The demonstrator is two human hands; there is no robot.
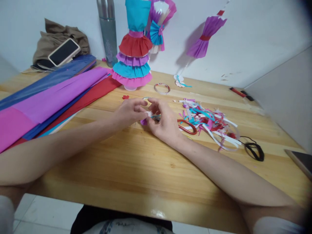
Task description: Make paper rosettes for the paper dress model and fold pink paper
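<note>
One dress (133,48) at eleven o'clock, one scissor handle (192,130) at three, we are pinching one white piece (149,113), left hand (131,112) narrow, right hand (164,122) half-open

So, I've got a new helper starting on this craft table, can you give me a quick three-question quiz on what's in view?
1. Multiple choice: what is right behind the smartphone?
a) a grey bottle
b) a crumpled brown cloth
c) a pair of scissors

2. True or false: the fingers of the left hand and the right hand come close together around a small white piece.

3. Fill in the blank: on the tiered dress, the purple tier sits between the red tier and the ____ tier.

Key: 1 b; 2 true; 3 turquoise.
</note>
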